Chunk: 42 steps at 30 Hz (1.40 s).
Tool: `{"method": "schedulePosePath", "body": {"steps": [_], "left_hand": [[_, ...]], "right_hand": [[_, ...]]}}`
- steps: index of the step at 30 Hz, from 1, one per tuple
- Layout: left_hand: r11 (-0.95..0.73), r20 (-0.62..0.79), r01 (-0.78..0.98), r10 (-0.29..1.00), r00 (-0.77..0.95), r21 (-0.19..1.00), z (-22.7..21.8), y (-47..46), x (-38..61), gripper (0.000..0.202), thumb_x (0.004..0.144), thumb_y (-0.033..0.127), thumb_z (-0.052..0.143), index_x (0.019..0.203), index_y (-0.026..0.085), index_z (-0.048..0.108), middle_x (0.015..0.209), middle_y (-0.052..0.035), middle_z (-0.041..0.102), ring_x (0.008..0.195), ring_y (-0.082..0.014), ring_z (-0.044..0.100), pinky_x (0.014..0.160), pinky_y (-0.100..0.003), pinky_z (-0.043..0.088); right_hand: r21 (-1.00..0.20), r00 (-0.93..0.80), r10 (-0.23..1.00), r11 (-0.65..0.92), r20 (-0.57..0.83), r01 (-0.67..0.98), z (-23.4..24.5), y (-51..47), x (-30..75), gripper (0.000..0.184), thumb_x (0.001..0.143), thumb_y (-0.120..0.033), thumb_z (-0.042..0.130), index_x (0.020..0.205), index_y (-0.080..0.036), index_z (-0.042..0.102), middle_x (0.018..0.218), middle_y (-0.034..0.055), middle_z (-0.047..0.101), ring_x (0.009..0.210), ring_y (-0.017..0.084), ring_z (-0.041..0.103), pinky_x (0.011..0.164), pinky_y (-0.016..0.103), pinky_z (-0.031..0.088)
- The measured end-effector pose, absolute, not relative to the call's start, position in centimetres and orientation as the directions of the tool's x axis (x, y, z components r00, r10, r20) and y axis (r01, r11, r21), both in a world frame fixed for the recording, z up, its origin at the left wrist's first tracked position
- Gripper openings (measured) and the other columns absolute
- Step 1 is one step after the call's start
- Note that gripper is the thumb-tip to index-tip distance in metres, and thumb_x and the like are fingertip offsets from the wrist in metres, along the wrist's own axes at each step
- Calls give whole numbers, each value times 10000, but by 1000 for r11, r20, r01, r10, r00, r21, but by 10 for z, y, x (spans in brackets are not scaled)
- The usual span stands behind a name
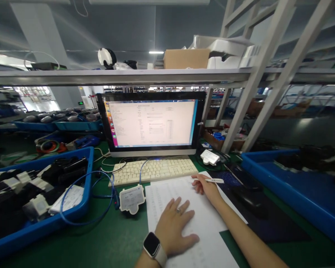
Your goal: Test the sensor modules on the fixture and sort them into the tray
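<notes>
My left hand (175, 227) lies flat and open on a printed white sheet (190, 208) on the green bench, with a ring on one finger and a watch on the wrist. My right hand (208, 187) rests at the sheet's far edge, fingers closed on a white pen (212, 180) that points to the right. Just beyond the sheet is a cream keyboard (153, 170) below a lit monitor (152, 124). A small white device (131, 198) with a blue cable (100, 197) sits left of the sheet.
A blue bin (39, 227) of black and white parts stands at the left, another blue bin (296, 193) at the right. A black mouse (248, 201) lies on a dark mat right of the sheet. A white gadget (210, 157) sits by the monitor. A shelf (123, 76) runs overhead.
</notes>
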State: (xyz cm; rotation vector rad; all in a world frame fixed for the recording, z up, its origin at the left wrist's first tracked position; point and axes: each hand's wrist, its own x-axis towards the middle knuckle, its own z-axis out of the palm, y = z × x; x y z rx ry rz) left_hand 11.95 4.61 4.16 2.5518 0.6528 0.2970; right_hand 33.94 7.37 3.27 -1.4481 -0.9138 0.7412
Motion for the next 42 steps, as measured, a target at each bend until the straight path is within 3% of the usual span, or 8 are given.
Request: {"method": "schedulePosePath", "body": {"steps": [4, 11, 17, 22, 42], "left_hand": [[-785, 102, 400, 499, 860, 474, 43, 45, 121, 587, 764, 552, 538, 1281, 292, 443, 1457, 6, 309, 1356, -291, 202, 1123, -486, 122], [-794, 82, 461, 531, 843, 396, 56, 43, 139, 585, 695, 579, 581, 1158, 224, 534, 1406, -52, 396, 1264, -360, 334, 1055, -559, 224], [-714, 22, 588, 643, 766, 381, 57, 30, 160, 800, 701, 730, 442, 1271, 168, 457, 1467, -88, 274, 1298, -395, 254, 1062, -615, 149], [-688, 1, 618, 669, 744, 381, 58, 26, 164, 832, 712, 755, 369, 1302, 171, 436, 1468, -79, 270, 1308, -392, 242, 1071, -613, 131], [-692, 17, 609, 666, 746, 388, 55, 27, 163, 821, 686, 750, 426, 1272, 176, 447, 1466, -80, 279, 1298, -394, 241, 1067, -614, 127]], "right_hand": [[-984, 499, 862, -5, 87, 180, 33, 76, 338, 479, 615, -632, 543, 643, -159, 610, 465, 7, 534, 352, 88, 413, 327, 209, 278], [-942, 531, 825, 1, 191, 337, 30, 83, 331, 305, 605, -474, 581, 524, -235, 411, 370, -41, 470, 344, 117, 415, 388, 241, 330], [-888, 567, 773, -10, 285, 460, 25, 82, 333, 226, 600, -321, 518, 478, -245, 343, 343, -56, 436, 385, 127, 423, 476, 252, 349], [-865, 546, 784, -21, 297, 501, 23, 82, 333, 213, 607, -309, 500, 477, -246, 344, 349, -52, 455, 394, 133, 433, 483, 250, 346], [-854, 550, 783, -46, 291, 517, 23, 81, 332, 202, 614, -324, 482, 486, -250, 343, 362, -41, 468, 400, 140, 444, 476, 253, 350]]}}
